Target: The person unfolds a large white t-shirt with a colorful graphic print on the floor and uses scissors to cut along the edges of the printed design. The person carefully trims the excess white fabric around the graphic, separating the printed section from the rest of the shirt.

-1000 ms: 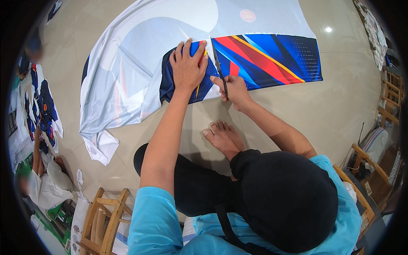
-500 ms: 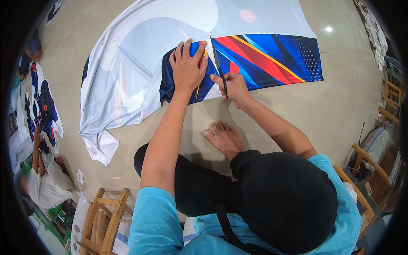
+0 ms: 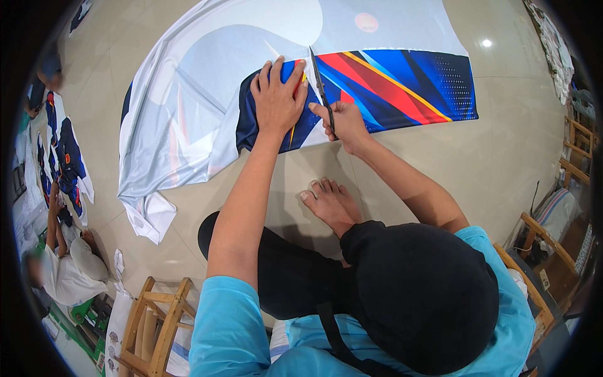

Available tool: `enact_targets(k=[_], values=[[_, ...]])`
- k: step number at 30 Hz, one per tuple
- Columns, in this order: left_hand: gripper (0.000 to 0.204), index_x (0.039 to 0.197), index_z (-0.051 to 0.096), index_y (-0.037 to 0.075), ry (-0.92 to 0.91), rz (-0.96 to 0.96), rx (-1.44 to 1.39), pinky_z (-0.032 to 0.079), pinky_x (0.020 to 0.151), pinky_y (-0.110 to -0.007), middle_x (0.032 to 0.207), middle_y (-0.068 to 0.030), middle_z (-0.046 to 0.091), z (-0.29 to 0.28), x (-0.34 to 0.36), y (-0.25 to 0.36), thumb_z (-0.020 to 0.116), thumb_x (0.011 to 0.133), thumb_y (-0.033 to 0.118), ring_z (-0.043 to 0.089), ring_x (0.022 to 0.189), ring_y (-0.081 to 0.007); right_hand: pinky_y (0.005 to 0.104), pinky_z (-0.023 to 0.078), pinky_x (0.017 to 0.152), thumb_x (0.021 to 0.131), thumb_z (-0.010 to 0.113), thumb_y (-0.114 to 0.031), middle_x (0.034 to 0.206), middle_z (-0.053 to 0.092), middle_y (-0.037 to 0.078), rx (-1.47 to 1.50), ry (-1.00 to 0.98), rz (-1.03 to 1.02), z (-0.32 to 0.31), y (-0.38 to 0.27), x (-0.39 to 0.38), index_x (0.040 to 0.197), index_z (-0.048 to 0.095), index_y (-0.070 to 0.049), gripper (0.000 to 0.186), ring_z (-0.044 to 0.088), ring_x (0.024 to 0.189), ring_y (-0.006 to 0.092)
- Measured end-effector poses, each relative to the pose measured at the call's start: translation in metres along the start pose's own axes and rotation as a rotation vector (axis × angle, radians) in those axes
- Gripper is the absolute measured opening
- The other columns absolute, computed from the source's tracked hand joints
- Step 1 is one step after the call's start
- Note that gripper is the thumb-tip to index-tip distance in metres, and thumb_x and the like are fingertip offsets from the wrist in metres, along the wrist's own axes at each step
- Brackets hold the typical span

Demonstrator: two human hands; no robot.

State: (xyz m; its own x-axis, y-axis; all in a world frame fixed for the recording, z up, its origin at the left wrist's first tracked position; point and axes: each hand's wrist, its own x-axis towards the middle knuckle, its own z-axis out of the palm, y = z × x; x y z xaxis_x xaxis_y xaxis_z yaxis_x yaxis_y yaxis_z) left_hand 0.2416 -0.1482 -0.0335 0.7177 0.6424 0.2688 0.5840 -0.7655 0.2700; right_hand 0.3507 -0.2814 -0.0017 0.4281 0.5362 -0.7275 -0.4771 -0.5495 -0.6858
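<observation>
The left grip (image 3: 276,103) lies spread and flat, palm down, on one big cloth (image 3: 201,107); the right grip (image 3: 347,125) is closed around the handles of one pair of scissors (image 3: 321,85). The tiled floor (image 3: 502,169) carries everything. On it, in front of the person, spreads the cloth, mostly pale, with a glossy printed part (image 3: 411,88) in blue, red and orange showing on both sides of a white strip. To the left sits one co-worker (image 3: 72,270) in a white shirt, near patterned garments too overlapped to count. One wooden stool (image 3: 151,327) stands at lower left. At the right edge is one striped sack (image 3: 556,210), its contents hidden. One bare foot (image 3: 328,202) rests just short of the cloth. Smallest, the scissors lie along the white strip, tips pointing away from the person.
</observation>
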Motion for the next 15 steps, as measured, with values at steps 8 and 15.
enact_targets(k=[8, 15], values=[[0.045, 0.144, 0.061, 0.032, -0.004, -0.007, -0.003, 0.031, 0.115, -0.054, 0.150, -0.0141, 0.052, -0.0002, 0.0002, 0.0006, 0.061, 0.099, 0.038, 0.043, 0.141, -0.0367, 0.0251, 0.040, 0.040, 0.083, 0.089, -0.033, 0.063, 0.057, 0.002, 0.001, -0.019, 0.029, -0.0017, -0.0011, 0.0018, 0.073, 0.052, -0.010, 0.045, 0.053, 0.049, 0.0092], [0.045, 0.144, 0.061, 0.032, -0.004, -0.011, -0.004, 0.031, 0.115, -0.054, 0.150, -0.0138, 0.052, -0.0009, 0.0012, 0.0017, 0.061, 0.099, 0.038, 0.043, 0.140, -0.0367, 0.0258, 0.042, 0.042, 0.082, 0.089, -0.034, 0.063, 0.058, 0.003, 0.011, -0.024, 0.025, -0.0030, -0.0013, 0.0028, 0.075, 0.053, -0.009, 0.045, 0.054, 0.050, 0.0096]])
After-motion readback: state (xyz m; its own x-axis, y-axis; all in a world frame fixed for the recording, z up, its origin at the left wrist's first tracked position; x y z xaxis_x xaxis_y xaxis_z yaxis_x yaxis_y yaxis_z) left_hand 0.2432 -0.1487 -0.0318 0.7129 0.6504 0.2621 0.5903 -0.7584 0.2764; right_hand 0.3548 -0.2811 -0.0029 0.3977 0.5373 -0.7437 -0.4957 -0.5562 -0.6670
